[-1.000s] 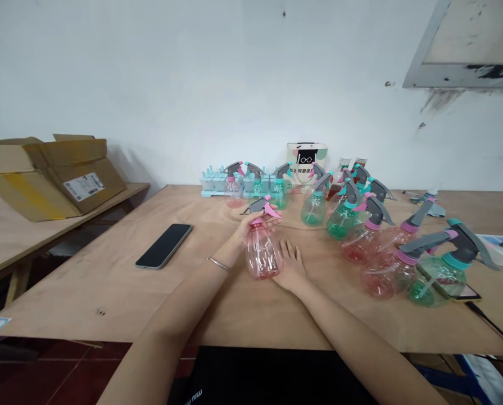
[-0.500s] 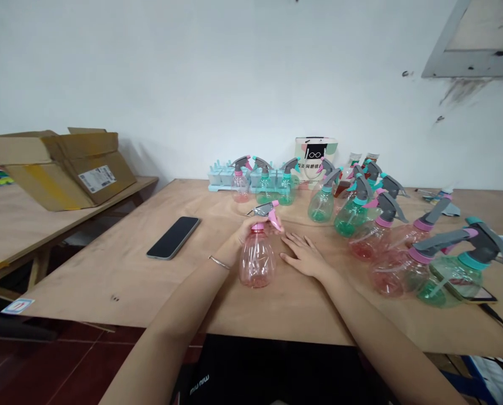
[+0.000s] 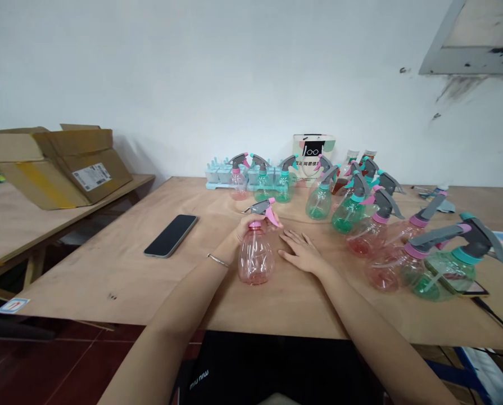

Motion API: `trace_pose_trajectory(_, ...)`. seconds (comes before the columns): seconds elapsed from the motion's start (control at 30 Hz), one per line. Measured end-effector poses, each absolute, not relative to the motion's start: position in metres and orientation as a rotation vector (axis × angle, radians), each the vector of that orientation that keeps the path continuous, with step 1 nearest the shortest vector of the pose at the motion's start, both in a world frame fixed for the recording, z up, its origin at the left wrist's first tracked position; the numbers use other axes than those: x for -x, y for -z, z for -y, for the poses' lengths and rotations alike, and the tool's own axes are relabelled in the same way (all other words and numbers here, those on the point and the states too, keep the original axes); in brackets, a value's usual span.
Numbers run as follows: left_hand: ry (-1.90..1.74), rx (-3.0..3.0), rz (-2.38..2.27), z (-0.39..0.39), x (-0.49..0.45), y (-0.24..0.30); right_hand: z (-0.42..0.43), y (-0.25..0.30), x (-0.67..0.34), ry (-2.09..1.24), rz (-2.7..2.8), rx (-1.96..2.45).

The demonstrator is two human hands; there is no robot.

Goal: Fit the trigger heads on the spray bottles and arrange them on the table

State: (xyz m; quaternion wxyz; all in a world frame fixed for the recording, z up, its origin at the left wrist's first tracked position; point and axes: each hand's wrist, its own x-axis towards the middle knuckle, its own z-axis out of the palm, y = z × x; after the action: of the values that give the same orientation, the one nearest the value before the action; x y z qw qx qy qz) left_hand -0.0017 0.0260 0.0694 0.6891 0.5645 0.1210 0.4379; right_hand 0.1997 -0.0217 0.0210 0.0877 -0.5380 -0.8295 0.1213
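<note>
A clear pink spray bottle (image 3: 256,259) with a grey and pink trigger head stands upright on the wooden table (image 3: 167,304) in front of me. My left hand (image 3: 248,222) is closed round its neck, just under the head; part of the fingers is hidden behind the bottle. To the right of the bottle, my right hand (image 3: 300,252) lies flat on the tabletop with its fingers stretched out, holding nothing. Several more pink and green spray bottles, among them a green one (image 3: 349,216), stand in a group farther right.
A black phone (image 3: 171,236) lies on the left. At the back are light blue ice-pop molds (image 3: 220,173), three spray bottles and a paper bag (image 3: 312,160). Another phone (image 3: 472,289) with a cable lies at right. A cardboard box (image 3: 74,169) rests on the neighbouring table.
The view has shifted slightly. My left hand still grips the pink spray bottle, and my right hand stays flat on the table.
</note>
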Motion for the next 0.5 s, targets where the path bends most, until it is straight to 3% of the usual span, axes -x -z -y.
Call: trace_pose_trajectory(0.5, -1.04, -1.317, -0.199, -0.0201, -0.0056, -0.0724, 0.0224, -0.0225, -0.1991, -0.342, 2.474, 1.614)
